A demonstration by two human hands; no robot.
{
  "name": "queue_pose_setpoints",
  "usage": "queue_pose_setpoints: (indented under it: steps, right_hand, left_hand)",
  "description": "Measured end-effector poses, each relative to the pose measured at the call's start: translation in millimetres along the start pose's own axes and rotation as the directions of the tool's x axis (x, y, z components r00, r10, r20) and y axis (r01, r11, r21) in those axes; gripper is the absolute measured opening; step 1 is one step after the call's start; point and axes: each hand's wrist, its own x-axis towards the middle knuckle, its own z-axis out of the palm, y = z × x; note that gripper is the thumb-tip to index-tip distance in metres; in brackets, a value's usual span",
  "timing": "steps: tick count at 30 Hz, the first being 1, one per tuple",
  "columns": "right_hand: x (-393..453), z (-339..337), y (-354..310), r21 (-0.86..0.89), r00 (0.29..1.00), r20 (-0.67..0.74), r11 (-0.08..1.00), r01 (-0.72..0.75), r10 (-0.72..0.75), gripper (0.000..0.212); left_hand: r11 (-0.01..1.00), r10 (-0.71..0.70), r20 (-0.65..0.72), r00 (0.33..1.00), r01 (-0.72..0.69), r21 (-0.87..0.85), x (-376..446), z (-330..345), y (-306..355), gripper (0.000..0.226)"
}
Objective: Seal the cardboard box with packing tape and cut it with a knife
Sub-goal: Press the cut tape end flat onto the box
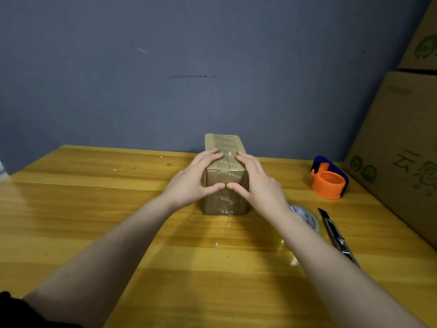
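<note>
I am pressing my left hand (pixel 192 183) and my right hand (pixel 256 185) against the near end of the cardboard box (pixel 225 176); each grip is spread, not pinching anything, with fingers lying flat over the top flaps and thumbs meeting on the front face; I judge I am holding the flaps shut so the centre seam closes before fresh tape goes on. The box is standing on the bench (pixel 94 209) between my palms, its long side running away from me toward the grey wall (pixel 165 67); old printed tape is already running along its top and down the front. The roll of packing tape (pixel 307 217) is lying flat just beside my right wrist, partly hidden by it; the knife (pixel 335 235) is lying beyond the roll, blade pointing away; both are within easy reach of that hand. An orange tape dispenser (pixel 328 178) is sitting farther right, near the big cartons (pixel 402 150).
</note>
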Motion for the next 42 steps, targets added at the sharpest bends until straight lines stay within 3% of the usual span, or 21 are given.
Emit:
queue_pose_setpoints:
  steps: [6, 9, 13, 15, 21, 25, 42]
  right_hand:
    - [-1.1, -3.0, -4.8, -0.126, 1.0, 0.019, 0.992, 0.004, -0.002, 0.085]
    - [0.0, -3.3, -8.3, -0.139, 0.999, 0.035, 0.99, -0.023, 0.028, 0.09]
    - [3.6, -2.6, -16.9, 0.061, 0.992, -0.026, 0.991, -0.122, 0.124, 0.06]
    - [4.7, -0.6, -23.1, 0.06, 0.985, -0.081, 0.987, -0.151, 0.155, 0.051]
    - [3.5, 11.8, -24.6, 0.046, 0.97, -0.186, 0.987, -0.152, 0.158, 0.054]
    - [2.7, 13.9, -18.1, 0.008, 0.977, -0.187, 0.994, -0.106, 0.106, 0.059]
    - [0.4, 6.2, -1.7, -0.131, 0.993, -0.092, 0.99, 0.058, -0.07, 0.079]
  left_hand:
    - [0.995, 0.006, 0.016, 1.0, -0.007, 0.104, 0.3, 0.6, 0.1, 0.092]
    - [0.998, 0.008, 0.084, 0.996, -0.014, 0.065, 2.7, -2.8, -5.5, 0.096]
    - [0.989, -0.004, 0.151, 0.989, 0.027, -0.149, 5.7, -9.1, -6.1, 0.071]
    - [0.981, -0.019, 0.144, 0.989, 0.046, -0.19, 6.2, -8.8, -5.8, 0.059]
    - [0.998, -0.023, 0.029, 0.999, 0.025, -0.05, -1.2, -1.8, -1.0, 0.044]
    - [0.999, 0.01, 0.023, 1.0, -0.011, 0.043, -1.4, -1.9, -2.1, 0.047]
    - [0.998, 0.057, 0.074, 0.996, -0.059, 0.034, -0.9, -3.9, -9.9, 0.086]
